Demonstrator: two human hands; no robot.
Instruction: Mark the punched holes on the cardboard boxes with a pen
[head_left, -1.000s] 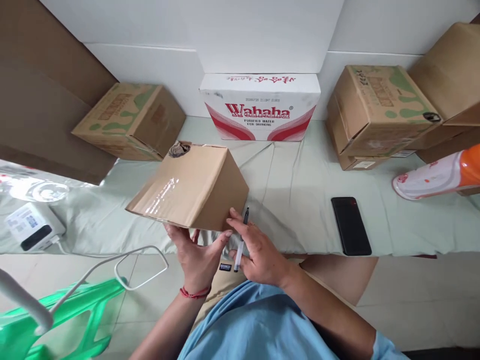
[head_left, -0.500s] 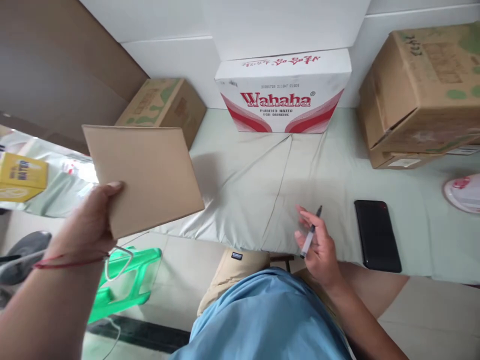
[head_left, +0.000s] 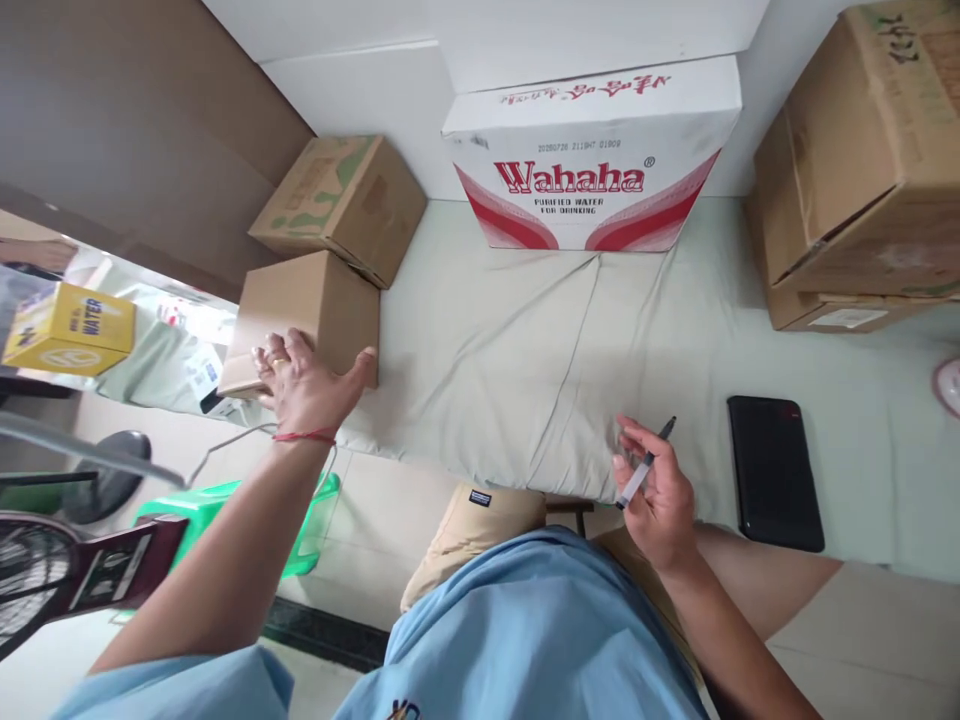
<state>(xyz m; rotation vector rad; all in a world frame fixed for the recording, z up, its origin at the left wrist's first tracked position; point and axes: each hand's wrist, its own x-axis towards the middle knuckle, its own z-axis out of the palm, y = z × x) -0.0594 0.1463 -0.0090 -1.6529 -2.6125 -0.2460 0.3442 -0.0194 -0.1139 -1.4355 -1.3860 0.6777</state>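
My left hand (head_left: 307, 385) lies spread over a plain brown cardboard box (head_left: 281, 300), its fingers on the upper face and the thumb at the right side. The box sits at the left of the cloth-covered table, close against a printed carton (head_left: 337, 190) behind it. In my right hand (head_left: 660, 500), above the table's front edge, is a pen (head_left: 645, 465) with a dark tip and a pale barrel, slanting between thumb and fingers. A black phone (head_left: 775, 470) lies on the cloth to the right of that hand.
A white and red Wahaha water carton (head_left: 592, 165) stands at the back. Stacked brown cartons (head_left: 847, 190) occupy the right. Beyond the left partition is a yellow box (head_left: 75, 325). A green plastic stool (head_left: 315, 510) and a fan (head_left: 37, 575) are on the lower left.
The brown box, held up by my left hand before, now rests on the table in front of the printed carton. My left hand has spread over it. My right hand still holds the pen.
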